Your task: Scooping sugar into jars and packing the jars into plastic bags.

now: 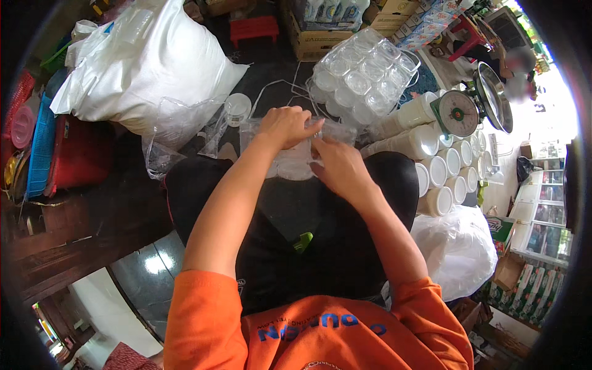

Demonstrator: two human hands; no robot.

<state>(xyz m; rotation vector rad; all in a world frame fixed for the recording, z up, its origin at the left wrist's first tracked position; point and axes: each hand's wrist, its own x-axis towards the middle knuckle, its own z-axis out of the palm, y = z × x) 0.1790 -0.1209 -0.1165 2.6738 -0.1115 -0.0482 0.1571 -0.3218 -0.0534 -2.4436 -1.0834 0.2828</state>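
Both hands are together in front of my knees, at a clear plastic bag [250, 128] with whitish, see-through contents whose kind I cannot make out. My left hand [285, 127] lies over the top of the bag, its fingers curled down and closed on the plastic. Close by on the right, my right hand [341, 163] has bent fingers and pinches the bag's edge. The fingertips are partly hidden by the hands. Just left of the bag stands a clear round tub [237, 106].
A big white sack [163, 65] fills the left, with loose clear plastic [176, 132] below it. On the right are a pack of clear jars [364, 77], rows of white-lidded tubs [436, 171], a dial scale [458, 114] and a white bag [455, 250]. A red stool [254, 28] stands behind.
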